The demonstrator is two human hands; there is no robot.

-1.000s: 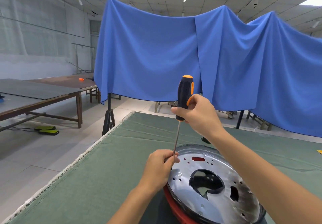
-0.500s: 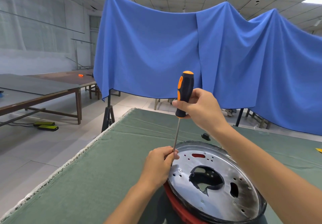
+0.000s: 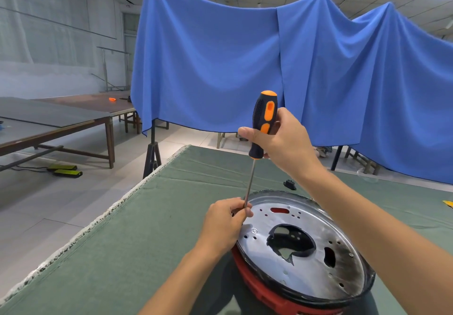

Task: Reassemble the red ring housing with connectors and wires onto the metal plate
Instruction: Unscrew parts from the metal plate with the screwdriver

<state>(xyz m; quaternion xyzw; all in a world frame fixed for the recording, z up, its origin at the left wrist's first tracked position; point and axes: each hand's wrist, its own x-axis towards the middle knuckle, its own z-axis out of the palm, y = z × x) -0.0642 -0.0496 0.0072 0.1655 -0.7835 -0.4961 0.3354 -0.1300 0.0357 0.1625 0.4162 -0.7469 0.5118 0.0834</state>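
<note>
Head view, right hand [image 3: 282, 140] gripping screwdriver [image 3: 263, 123] handle, left hand [image 3: 226, 224] pinching its shaft, metal plate [image 3: 304, 246] on red ring [image 3: 267, 292] just right of left hand.

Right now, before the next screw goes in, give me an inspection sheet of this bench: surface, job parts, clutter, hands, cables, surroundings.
Surface: green cloth covers the bench, lightly creased, frayed white edge on the left.
Job's things: metal plate sits on top of the red ring housing; scorch marks near its right side. Screwdriver stands nearly upright at the plate's left rim.
Clutter: small black part on the cloth beyond the plate; yellow item at the right edge.
Hands: right hand grips the screwdriver handle; left hand pinches the shaft near the tip.
Cables: nothing seen on the bench; no wires visible on the housing.
Surroundings: blue drape behind; long tables to the left.
</note>
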